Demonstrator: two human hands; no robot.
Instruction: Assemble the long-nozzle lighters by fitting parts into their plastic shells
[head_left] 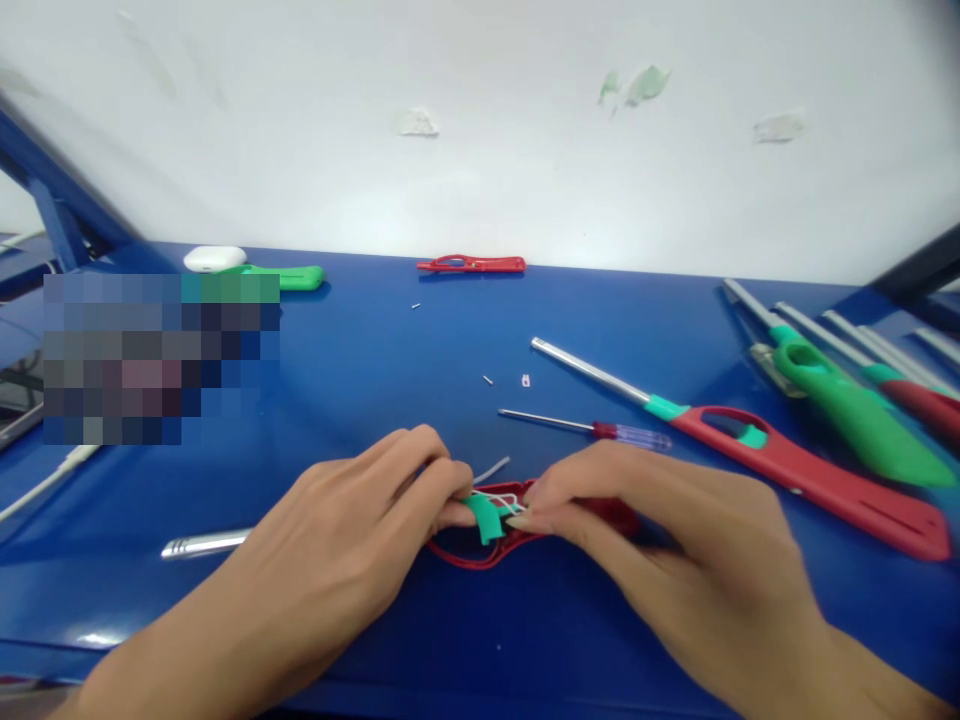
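A red lighter shell (pixel 480 556) lies open on the blue table (pixel 360 360) near the front edge. My left hand (pixel 352 540) is closed in a pinch on a small green trigger piece (pixel 486 516) with thin white wires, held over the shell. My right hand (pixel 652 530) is closed too, its fingertips pressing the red shell and touching the green piece from the right. A silver metal tube (pixel 202 545) pokes out from under my left hand.
A small screwdriver (pixel 592 430) with a clear handle lies just beyond my hands. A whole red long-nose lighter (pixel 787 470) lies to the right, with green and red ones (pixel 855 410) further right. A red shell half (pixel 472 265), a green part (pixel 296 277) and tiny screws sit farther back.
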